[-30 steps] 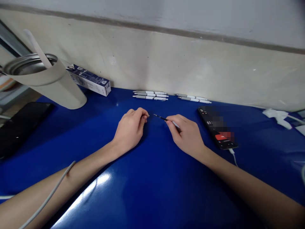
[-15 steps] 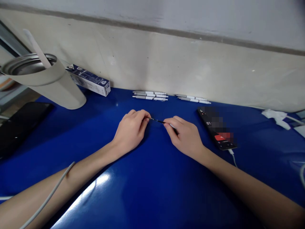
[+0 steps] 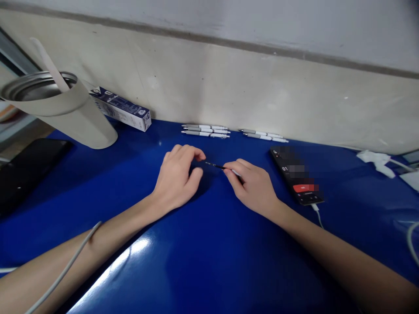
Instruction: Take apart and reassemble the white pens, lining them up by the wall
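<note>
My right hand pinches a thin pen part, dark with a white section, whose slim tip points left. Just left of that tip, my left hand has its thumb and index finger apart, with nothing visible between them. Beyond my hands, several white and grey pens lie by the wall in two groups, a left group and a right group.
A large cup with a straw stands at the left, beside a long blue and white box. A dark device lies far left. The plugged-in phone is right of my right hand. A white cable crosses my left forearm.
My left thumb and index finger have parted and let go of the tip of the pen part. My right hand still holds it in nearly the same place.
</note>
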Action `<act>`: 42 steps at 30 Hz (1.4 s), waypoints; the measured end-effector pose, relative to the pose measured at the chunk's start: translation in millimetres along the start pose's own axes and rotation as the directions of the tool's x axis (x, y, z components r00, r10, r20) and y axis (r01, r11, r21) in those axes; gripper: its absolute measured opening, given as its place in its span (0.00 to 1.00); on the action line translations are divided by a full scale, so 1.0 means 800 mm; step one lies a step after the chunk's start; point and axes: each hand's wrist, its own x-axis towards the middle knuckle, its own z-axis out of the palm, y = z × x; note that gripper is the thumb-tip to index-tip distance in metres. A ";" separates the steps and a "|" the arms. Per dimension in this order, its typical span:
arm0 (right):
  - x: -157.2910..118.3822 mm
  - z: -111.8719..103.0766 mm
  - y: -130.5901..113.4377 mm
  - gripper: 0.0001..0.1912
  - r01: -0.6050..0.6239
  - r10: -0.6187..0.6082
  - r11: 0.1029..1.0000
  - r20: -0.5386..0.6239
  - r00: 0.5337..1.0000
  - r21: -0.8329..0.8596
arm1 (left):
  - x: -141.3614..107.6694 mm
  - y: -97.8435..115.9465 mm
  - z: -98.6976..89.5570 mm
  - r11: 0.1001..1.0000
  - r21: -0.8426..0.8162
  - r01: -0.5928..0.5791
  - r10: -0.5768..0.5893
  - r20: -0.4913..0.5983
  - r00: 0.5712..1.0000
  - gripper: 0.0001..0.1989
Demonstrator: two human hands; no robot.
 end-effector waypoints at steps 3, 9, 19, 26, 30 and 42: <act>0.001 -0.001 0.001 0.12 -0.019 0.020 0.999 -0.006 1.000 0.038 | 0.001 -0.005 -0.002 0.985 -0.081 0.153 -0.156 -0.037 0.987 0.10; 0.002 -0.001 0.000 0.12 -0.030 0.030 0.998 0.000 1.000 0.052 | 0.006 -0.011 0.002 0.968 -0.073 0.242 -0.240 0.038 0.970 0.13; 0.002 -0.002 -0.001 0.13 -0.025 0.025 0.998 0.000 1.000 0.060 | 0.001 -0.012 0.010 0.954 0.241 0.177 -0.163 -0.078 0.984 0.09; 0.003 -0.002 -0.002 0.12 -0.033 0.033 0.998 0.009 0.999 0.048 | -0.001 -0.011 0.011 0.943 0.307 0.128 -0.131 -0.009 0.991 0.08; 0.002 -0.002 -0.001 0.13 -0.033 0.032 0.998 0.005 0.999 0.058 | -0.001 -0.009 0.012 0.913 0.373 0.164 -0.158 -0.046 0.986 0.07; 0.003 -0.003 -0.002 0.13 -0.037 0.037 0.998 -0.006 0.999 0.053 | 0.001 -0.009 0.011 0.982 0.180 0.050 -0.056 0.028 0.998 0.09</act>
